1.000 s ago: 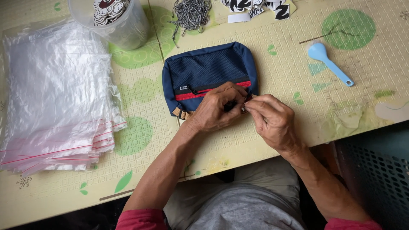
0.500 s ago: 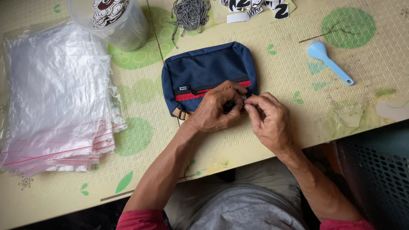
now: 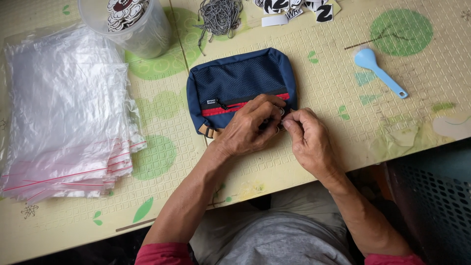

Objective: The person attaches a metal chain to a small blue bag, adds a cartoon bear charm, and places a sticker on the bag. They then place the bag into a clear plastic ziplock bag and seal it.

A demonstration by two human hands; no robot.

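Navy fabric pouch with red zip band (image 3: 240,81) flat on table. Left hand (image 3: 250,128) pins its lower right corner; right hand (image 3: 306,140) pinches small fitting there, too small to identify. Best kept braced, fingertips close.

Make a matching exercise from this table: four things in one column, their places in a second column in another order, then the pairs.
Things:
1. navy pouch
2. light blue spoon
3. stack of clear zip bags
4. clear plastic cup

Places:
A. far left of the table
B. top left, holding stickers
C. under both hands, mid-table
D. right of the pouch, lying alone

Pairs: 1-C, 2-D, 3-A, 4-B
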